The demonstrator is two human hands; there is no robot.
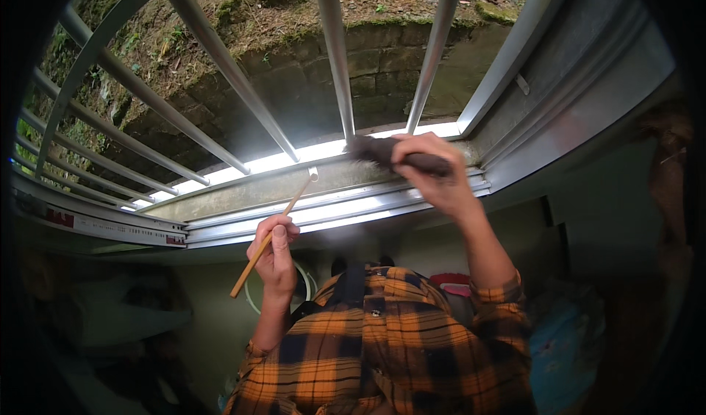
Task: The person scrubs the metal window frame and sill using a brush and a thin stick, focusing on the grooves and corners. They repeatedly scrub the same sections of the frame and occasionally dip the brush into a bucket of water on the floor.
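Note:
My left hand [274, 254] grips a thin wooden stick [258, 255], held at a slant. Its upper tip appears at a small pale metal tab [313, 174] on the window sill; contact is hard to tell. In my right hand [438, 166] is a dark brown, fuzzy-edged bundle [380, 151], blurred, so whether it is a rag or a brush is unclear. That bundle is over the concrete sill [253, 192], close to the foot of a metal bar [337, 67]. Nearer to me runs the aluminium window track [342, 208].
Metal security bars and a curved rail [88, 56] enclose the window outside. Beyond them rises a mossy stone wall [380, 51]. Below the sill stand a round bucket [306, 282] and a red-and-pink item [451, 282]. A sliding window frame [99, 224] is at left.

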